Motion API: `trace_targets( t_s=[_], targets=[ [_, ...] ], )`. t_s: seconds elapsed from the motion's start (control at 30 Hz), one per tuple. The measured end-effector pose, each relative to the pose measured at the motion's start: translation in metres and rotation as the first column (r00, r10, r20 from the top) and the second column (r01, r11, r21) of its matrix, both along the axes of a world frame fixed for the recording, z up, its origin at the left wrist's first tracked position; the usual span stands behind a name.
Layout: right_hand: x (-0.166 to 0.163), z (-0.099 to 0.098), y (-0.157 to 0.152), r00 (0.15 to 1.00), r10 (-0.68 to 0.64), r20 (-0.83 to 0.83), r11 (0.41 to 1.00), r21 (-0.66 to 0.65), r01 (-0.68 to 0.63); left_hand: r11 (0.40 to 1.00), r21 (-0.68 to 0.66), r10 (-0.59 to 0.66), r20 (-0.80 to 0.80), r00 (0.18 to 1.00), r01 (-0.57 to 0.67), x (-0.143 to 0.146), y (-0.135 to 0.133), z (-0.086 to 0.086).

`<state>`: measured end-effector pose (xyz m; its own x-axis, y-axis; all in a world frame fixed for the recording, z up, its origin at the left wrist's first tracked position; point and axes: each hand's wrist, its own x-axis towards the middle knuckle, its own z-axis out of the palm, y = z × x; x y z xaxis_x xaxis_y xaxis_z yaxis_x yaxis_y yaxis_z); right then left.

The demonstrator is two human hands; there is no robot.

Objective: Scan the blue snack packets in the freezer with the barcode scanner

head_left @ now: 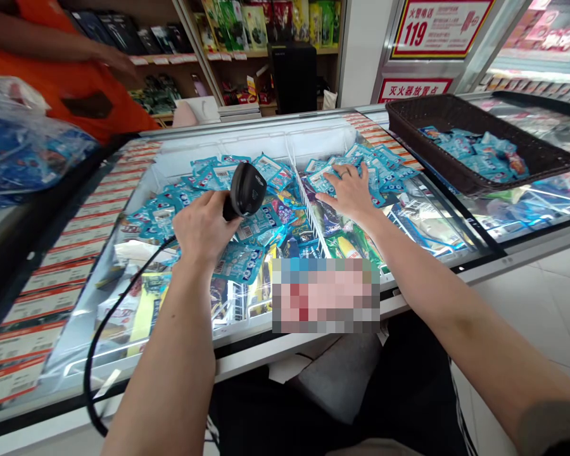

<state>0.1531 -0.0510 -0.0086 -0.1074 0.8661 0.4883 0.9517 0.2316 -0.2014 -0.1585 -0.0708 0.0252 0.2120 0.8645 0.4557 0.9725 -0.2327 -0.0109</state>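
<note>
My left hand (202,228) is wrapped round the handle of a black barcode scanner (247,190), held above the freezer cabinet. A black cable (95,354) trails from it down the left side. My right hand (349,190) reaches over the wire divider's right side with fingers spread, resting on or just over light-blue packets (384,168); contact cannot be made out for sure. More blue packets (240,259) are heaped below and behind the scanner. Colourful ice-cream wrappers (349,247) lie lower in the cabinet.
A white wire divider (313,212) splits the cabinet. A dark woven basket (470,183) with several blue packets stands at right. Price labels (71,259) line the left glass. At upper left are a plastic bag (23,139) of blue packets and a person in orange (71,82). Shelves stand behind.
</note>
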Motion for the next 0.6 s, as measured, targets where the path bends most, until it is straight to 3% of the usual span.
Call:
trace_targets(
  t_s=[0.23,0.37,0.5,0.6],
  targets=[
    [0.004,0.001,0.001,0.995,-0.098,0.009,0.995,-0.021,0.098,0.999,0.021,0.028,0.049,0.998,-0.029,-0.007,0.003,-0.001],
    [-0.001,0.009,-0.003,0.997,-0.071,-0.011,0.997,-0.016,0.071,0.997,0.048,0.049,0.061,0.997,-0.052,-0.009,0.004,0.001],
    [-0.018,0.017,-0.009,0.989,0.15,0.011,0.988,-0.04,-0.149,0.996,0.065,0.064,0.062,0.996,-0.068,-0.009,0.004,0.002],
    [-0.037,0.019,-0.015,0.914,0.404,0.038,0.909,-0.131,-0.396,0.995,0.071,0.07,0.062,0.996,-0.075,-0.009,0.003,0.003]
  ],
)
